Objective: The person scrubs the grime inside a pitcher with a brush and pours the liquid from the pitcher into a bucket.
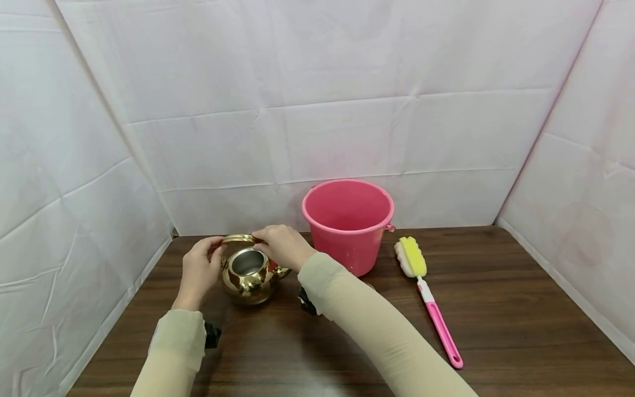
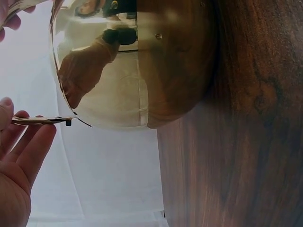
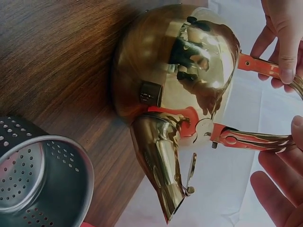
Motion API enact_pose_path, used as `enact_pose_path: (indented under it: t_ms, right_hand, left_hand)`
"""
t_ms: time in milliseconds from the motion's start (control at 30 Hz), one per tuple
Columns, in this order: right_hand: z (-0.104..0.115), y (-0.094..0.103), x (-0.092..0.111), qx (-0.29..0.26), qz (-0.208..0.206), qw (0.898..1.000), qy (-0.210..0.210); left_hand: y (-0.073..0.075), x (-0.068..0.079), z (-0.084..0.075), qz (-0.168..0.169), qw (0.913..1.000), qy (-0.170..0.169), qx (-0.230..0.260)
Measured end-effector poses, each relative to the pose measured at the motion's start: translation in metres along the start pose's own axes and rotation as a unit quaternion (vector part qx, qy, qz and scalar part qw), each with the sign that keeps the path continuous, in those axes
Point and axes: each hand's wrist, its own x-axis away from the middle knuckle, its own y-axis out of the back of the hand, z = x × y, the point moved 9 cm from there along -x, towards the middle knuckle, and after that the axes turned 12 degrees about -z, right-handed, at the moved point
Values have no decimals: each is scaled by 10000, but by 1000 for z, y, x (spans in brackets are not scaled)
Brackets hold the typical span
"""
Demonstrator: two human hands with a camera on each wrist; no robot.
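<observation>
A shiny gold teapot (image 1: 250, 289) stands upright on the table, its round mouth uncovered and its grey inside showing. Its arched handle (image 1: 239, 238) is raised over the mouth. My left hand (image 1: 198, 271) pinches the handle's left part between thumb and fingers, and my right hand (image 1: 286, 246) grips its right part near the spout side. In the right wrist view, the spout (image 3: 158, 163) has a small flap at its tip, and red film covers parts of the handle and spout base. A perforated metal strainer (image 3: 71, 163) lies beside the teapot, mostly hidden behind my right arm in the head view.
A pink bucket (image 1: 348, 242) stands at the back, just right of my right hand. Farther right lies a sponge brush (image 1: 428, 295) with a yellow-and-white head and a pink handle. White cloth walls (image 1: 342, 138) enclose the dark wooden table (image 1: 496, 309) behind and at both sides.
</observation>
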Motion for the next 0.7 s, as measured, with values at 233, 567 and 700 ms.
enact_pose_path:
  t_ms: [233,567,700]
  right_hand:
    - [0,-2,1,-80,-180,9998,-48]
    - [-9,-8,12,-115,-71,9984,-550]
    - [-13,-5,25,-45,-172,9973,-718]
  left_hand:
    - [2,2,-2,-99,9999,-88,49]
    - [4,10,3,-183,9998,-13,29]
    - [7,15,6,84,9996,248,-146]
